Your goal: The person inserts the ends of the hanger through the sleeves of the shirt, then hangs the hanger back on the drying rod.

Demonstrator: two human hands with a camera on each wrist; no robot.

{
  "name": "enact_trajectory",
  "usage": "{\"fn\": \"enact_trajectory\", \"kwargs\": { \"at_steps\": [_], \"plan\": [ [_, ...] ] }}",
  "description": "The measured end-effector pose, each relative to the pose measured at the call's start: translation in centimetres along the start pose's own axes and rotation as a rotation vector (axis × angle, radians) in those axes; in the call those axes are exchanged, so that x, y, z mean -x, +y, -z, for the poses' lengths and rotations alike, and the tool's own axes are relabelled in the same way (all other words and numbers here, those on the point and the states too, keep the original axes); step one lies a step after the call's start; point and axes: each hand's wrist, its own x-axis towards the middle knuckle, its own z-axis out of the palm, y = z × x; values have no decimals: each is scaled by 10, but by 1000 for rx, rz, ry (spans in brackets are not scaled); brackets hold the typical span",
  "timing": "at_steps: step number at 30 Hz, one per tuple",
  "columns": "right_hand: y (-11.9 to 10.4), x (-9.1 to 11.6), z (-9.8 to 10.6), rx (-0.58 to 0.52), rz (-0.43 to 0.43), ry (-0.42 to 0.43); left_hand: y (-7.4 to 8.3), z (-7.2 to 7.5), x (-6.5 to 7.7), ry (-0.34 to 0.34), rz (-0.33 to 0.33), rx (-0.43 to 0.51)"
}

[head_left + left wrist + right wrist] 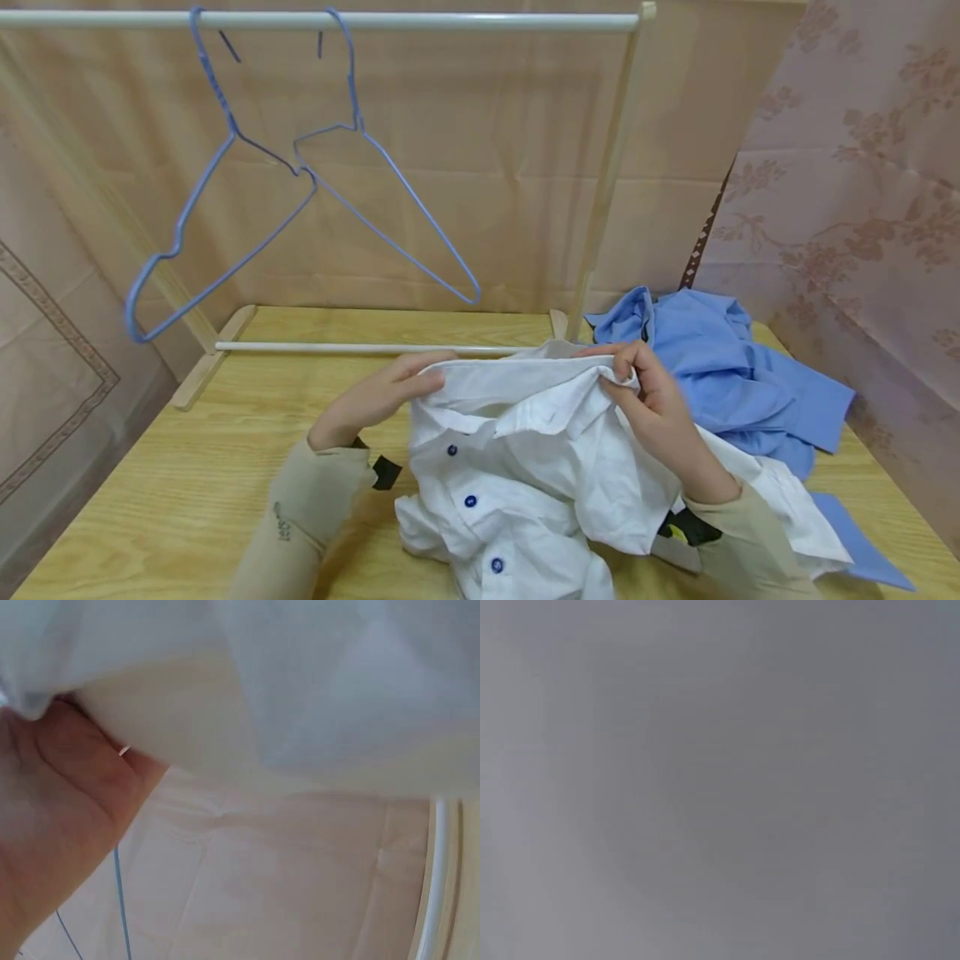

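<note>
A white shirt (517, 483) with dark blue buttons hangs crumpled between my two hands, low over the table. My left hand (378, 398) pinches it at the left end of the collar (517, 377), thumb in front and fingers behind. At the collar's other end, my right hand (660, 417) pinches the cloth between thumb and curled fingers. In the left wrist view, the left hand (71, 787) meets the hanging white cloth (337, 682), which hides its fingertips. Blurred grey-white fabric (720, 780) fills the right wrist view and covers the right hand there.
A rack with a white top rail (487, 22) stands at the back. Two blue wire hangers (183, 221) (420, 204) hang from it. A crumpled blue shirt (738, 367) lies on the wooden table (172, 500) at the right, with another blue cloth piece (862, 542) nearer.
</note>
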Motion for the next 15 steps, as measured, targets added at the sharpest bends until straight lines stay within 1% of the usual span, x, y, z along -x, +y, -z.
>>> {"fn": "enact_trajectory", "kwargs": {
  "at_steps": [1, 2, 4, 6, 7, 8, 10, 12, 15],
  "plan": [
    [0, 0, 0, 26, -19, -4, 0, 1, 1, -7, -37, 25],
    [1, 0, 0, 24, -16, -5, 0, 2, 2, -23, -85, 50],
    [3, 0, -1, -1, 22, 4, -1, 5, 2, -57, -175, 75],
    [4, 0, -2, -22, 58, 26, -1, 8, 2, -114, -281, 122],
    [5, 0, -2, -19, 69, 41, -1, 10, 2, -140, -318, 141],
    [5, 0, -2, -10, 80, 50, 0, 11, 3, -160, -346, 153],
    [5, 0, -2, 38, 70, 66, 0, 14, 4, -184, -386, 165],
    [5, 1, -1, 82, 49, 78, 1, 17, 6, -191, -410, 165],
    [4, 1, 2, 140, 33, 71, 2, 21, 8, -187, -442, 161]
  ]
}}
